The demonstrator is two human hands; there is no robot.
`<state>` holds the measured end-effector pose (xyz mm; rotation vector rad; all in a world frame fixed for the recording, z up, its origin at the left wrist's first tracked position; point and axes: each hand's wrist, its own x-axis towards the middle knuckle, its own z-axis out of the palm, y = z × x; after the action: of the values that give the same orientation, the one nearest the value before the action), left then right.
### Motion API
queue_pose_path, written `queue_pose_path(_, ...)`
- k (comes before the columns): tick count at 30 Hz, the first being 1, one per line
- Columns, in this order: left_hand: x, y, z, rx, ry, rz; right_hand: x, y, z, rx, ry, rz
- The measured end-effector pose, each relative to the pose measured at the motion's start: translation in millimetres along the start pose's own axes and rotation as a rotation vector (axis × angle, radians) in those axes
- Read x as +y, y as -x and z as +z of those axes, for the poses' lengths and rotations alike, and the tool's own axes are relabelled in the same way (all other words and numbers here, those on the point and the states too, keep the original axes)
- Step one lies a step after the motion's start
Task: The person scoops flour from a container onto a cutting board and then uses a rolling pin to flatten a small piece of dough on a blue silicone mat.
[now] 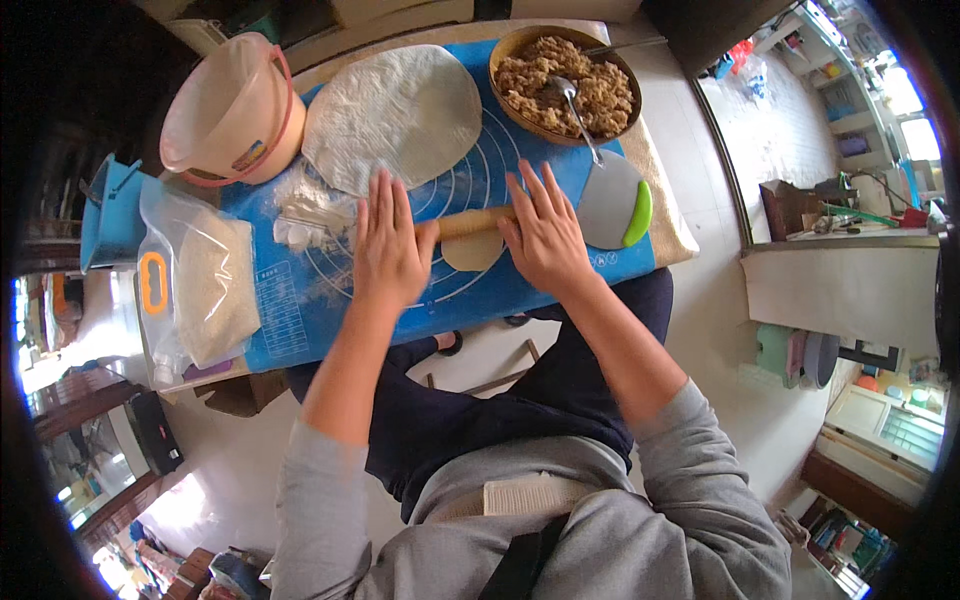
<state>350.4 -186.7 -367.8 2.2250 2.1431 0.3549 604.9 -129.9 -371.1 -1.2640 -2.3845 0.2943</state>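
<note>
A wooden rolling pin point(474, 223) lies crosswise over a small, flat round of dough point(472, 252). My left hand point(388, 244) presses flat on the pin's left end, with the fingers stretched forward and the thumb along it. On the pin's right end rests my right hand point(546, 232), its palm down and fingers spread. Both ends are hidden under my palms. Under the dough is a blue silicone baking mat point(360, 322) with white rings, dusted with flour. Loose flour point(307, 210) with pale dough pieces point(298, 232) lies left of my left hand.
A large floured dough sheet point(394, 112) lies at the back. A bowl of minced filling point(566, 86) holds a metal spoon point(564, 88). The green-handled scraper point(611, 202) lies right. A pink bucket point(225, 112), flour bag point(217, 285) and blue container point(112, 217) stand left.
</note>
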Motion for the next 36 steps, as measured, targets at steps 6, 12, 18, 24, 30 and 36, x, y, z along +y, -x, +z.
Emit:
queue_pose_path(6,12,-40,-13,0.359,-0.004,-0.18,17,-53,19,-0.023,-0.039,-0.145)
queue_pose_path(12,93,19,7,0.257,0.139,-0.223,22,-56,17,0.052,-0.045,-0.131)
queue_pose_path(18,74,27,15,0.078,0.195,0.105,29,-30,-7,0.164,-0.124,0.012)
queue_pose_path(24,17,53,-18,0.287,0.585,0.041,28,6,-24,0.047,-0.065,0.009)
queue_pose_path(30,-20,5,-7,0.074,0.145,-0.004,-16,-16,13,-0.045,-0.073,-0.145)
queue_pose_path(36,6,61,-23,-0.077,0.096,0.065,-25,46,-10,-0.194,0.019,-0.064)
